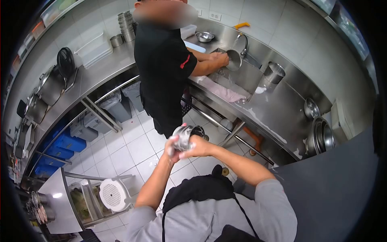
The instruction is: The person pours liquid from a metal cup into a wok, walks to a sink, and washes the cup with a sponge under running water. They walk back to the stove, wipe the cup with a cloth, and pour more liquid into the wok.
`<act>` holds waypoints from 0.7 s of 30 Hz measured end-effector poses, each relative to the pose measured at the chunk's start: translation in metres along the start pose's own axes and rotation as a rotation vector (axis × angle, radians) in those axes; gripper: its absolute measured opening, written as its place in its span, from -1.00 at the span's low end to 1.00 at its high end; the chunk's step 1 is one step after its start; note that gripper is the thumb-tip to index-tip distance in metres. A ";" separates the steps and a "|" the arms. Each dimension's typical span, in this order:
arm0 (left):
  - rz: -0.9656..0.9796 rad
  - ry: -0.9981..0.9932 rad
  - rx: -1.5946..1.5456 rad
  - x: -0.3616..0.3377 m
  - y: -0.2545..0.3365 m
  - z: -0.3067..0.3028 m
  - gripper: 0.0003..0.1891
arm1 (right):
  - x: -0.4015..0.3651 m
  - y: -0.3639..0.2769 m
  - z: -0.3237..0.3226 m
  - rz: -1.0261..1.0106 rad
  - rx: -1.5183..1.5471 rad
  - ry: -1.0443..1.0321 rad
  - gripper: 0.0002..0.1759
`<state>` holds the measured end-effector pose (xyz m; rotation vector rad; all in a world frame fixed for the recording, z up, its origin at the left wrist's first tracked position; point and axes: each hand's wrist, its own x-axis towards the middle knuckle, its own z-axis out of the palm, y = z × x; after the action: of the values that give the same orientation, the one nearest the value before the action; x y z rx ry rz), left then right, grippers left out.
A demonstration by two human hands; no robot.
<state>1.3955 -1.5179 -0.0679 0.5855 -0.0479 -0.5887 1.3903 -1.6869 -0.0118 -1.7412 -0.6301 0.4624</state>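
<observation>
Steel cup point(185, 137) held in the air at chest height, over the tiled floor point(133, 149) and well apart from the counter point(278, 109). It lies tilted, with its axis running roughly left to right in view and its dark mouth facing right and away from the person. Left hand point(171, 148), foamy, has its fingers curled round the closed end. Right hand point(198, 147) has its fingers wrapped over the mouth end, wrist bent. Both forearms are raised and the elbows out. A co-worker point(163, 68) stands at the sink point(242, 74).
</observation>
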 end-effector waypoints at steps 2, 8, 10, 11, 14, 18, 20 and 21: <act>-0.241 0.158 0.041 0.000 0.020 0.006 -0.30 | -0.009 0.022 0.004 -0.301 -0.781 -0.043 -0.20; -0.011 -0.082 0.155 0.000 0.005 -0.001 -0.12 | 0.003 0.015 -0.010 0.121 0.189 0.092 -0.31; 0.069 -0.120 0.126 0.003 0.000 -0.001 -0.12 | 0.001 -0.004 0.000 0.136 0.318 0.093 -0.46; -0.040 -0.035 0.121 0.002 0.003 -0.003 -0.15 | -0.003 0.009 0.005 -0.111 -0.091 0.051 -0.40; -0.249 0.172 0.210 -0.009 0.026 0.029 -0.30 | -0.016 0.025 0.006 -0.476 -0.940 0.134 -0.37; -0.043 0.089 0.171 0.003 0.005 -0.005 -0.31 | -0.001 -0.001 -0.005 -0.034 -0.145 0.173 -0.41; 0.071 0.030 0.068 0.006 -0.002 -0.008 -0.28 | 0.006 0.002 0.003 0.140 0.291 0.095 -0.45; 0.127 0.000 0.019 0.008 -0.001 -0.004 -0.26 | 0.005 0.003 0.005 -0.087 -0.124 0.036 -0.44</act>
<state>1.4022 -1.5204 -0.0724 0.5960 -0.0904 -0.4657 1.3912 -1.6808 -0.0158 -1.8274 -0.7179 0.3365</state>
